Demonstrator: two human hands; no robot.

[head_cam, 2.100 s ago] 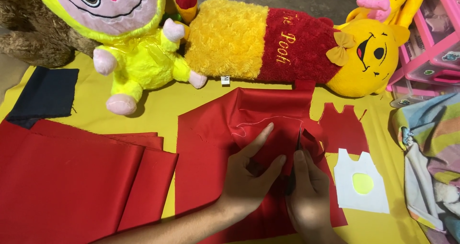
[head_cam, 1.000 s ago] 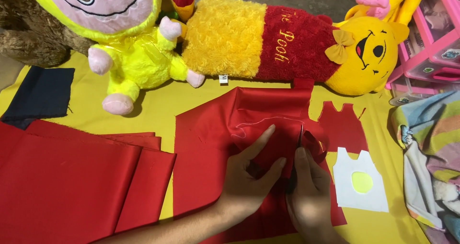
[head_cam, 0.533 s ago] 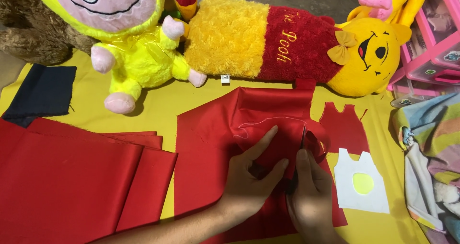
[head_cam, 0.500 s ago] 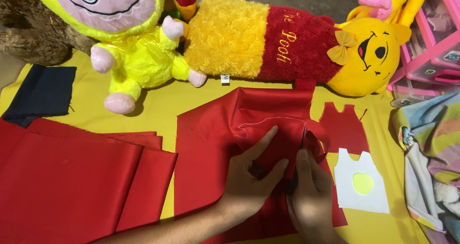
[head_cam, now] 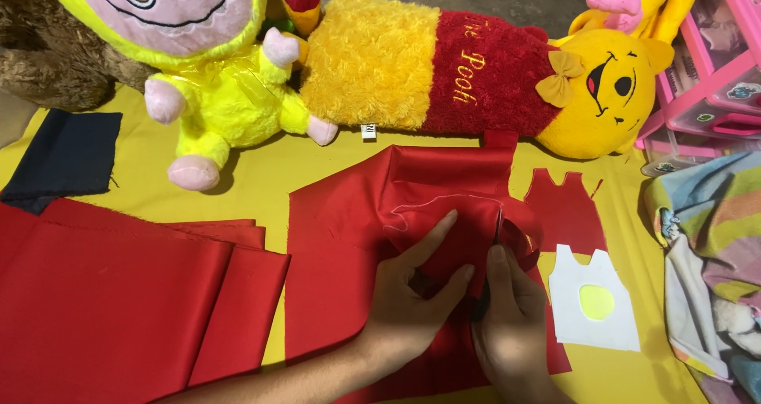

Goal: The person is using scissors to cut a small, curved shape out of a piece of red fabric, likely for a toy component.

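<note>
Two bare hands work on a sheet of red fabric (head_cam: 341, 237) spread over a yellow surface (head_cam: 261, 174), seen from above. The left hand (head_cam: 412, 301) lies on the fabric with fingers partly spread, index finger stretched up toward a chalked white outline, pressing the cloth flat rather than gripping it. The right hand (head_cam: 511, 325) sits just right of it, curled around what looks like scissors (head_cam: 498, 229); only a thin dark blade shows, at the fabric's cut edge. Right of the fabric lie a small red cut-out piece (head_cam: 567, 210) and, below it, a white paper pattern (head_cam: 594, 309) with a round hole. Left of the fabric, folded red cloth (head_cam: 119, 301) overlaps toward it, with a dark blue scrap (head_cam: 67, 154) beyond. Above the fabric, a yellow and red bear pillow (head_cam: 476, 71) and a yellow plush doll (head_cam: 214, 87) crowd the far edge. Striped cloth (head_cam: 705, 245) bounds the right side.
</note>
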